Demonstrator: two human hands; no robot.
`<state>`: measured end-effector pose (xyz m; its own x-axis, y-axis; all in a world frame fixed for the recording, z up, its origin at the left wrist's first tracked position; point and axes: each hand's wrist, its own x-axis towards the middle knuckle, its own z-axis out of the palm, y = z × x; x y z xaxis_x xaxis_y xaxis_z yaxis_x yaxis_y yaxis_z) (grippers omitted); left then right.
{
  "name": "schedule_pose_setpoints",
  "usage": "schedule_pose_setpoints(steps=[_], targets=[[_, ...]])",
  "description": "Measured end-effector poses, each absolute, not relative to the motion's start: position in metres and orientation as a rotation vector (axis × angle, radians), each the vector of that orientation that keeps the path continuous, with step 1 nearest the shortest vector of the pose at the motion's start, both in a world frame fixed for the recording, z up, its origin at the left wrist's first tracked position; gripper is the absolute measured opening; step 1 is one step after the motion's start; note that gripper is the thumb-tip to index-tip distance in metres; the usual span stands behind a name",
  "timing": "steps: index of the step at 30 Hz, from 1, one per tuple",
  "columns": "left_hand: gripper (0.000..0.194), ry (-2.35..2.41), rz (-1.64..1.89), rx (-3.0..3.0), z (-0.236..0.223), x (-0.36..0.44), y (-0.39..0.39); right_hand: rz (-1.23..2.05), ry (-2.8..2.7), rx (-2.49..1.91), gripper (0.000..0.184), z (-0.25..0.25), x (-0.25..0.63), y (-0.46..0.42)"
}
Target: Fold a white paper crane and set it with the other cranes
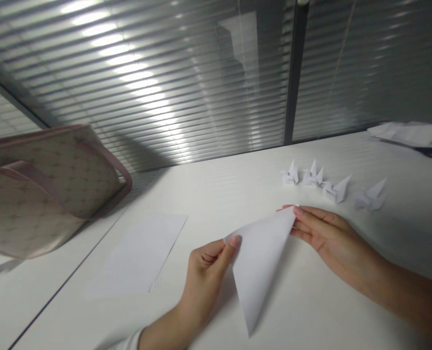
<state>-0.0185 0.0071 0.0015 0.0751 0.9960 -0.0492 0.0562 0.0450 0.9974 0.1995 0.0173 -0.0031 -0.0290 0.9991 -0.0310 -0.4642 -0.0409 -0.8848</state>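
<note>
A white sheet folded into a triangle [260, 265] is held just above the white table [310, 311], its long point toward me. My left hand [208, 274] pinches the triangle's left corner between thumb and fingers. My right hand [323, 233] grips the far right corner, fingers pressed together along the edge.
Several small folded white paper cranes [332, 187] stand in a row behind my right hand. A flat stack of white sheets [139, 255] lies at the left. A pink patterned bag [41, 184] stands at the far left. More papers [412, 133] lie at the back right. Slatted blinds back the table.
</note>
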Motion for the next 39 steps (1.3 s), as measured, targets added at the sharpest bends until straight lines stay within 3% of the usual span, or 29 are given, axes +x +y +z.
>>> schedule_pose_setpoints(steps=[39], targets=[[0.033, 1.226, 1.072, 1.517, 0.0043, -0.0212, 0.0042, 1.418, -0.714, -0.826, 0.017, -0.0026, 0.2007, 0.0223]])
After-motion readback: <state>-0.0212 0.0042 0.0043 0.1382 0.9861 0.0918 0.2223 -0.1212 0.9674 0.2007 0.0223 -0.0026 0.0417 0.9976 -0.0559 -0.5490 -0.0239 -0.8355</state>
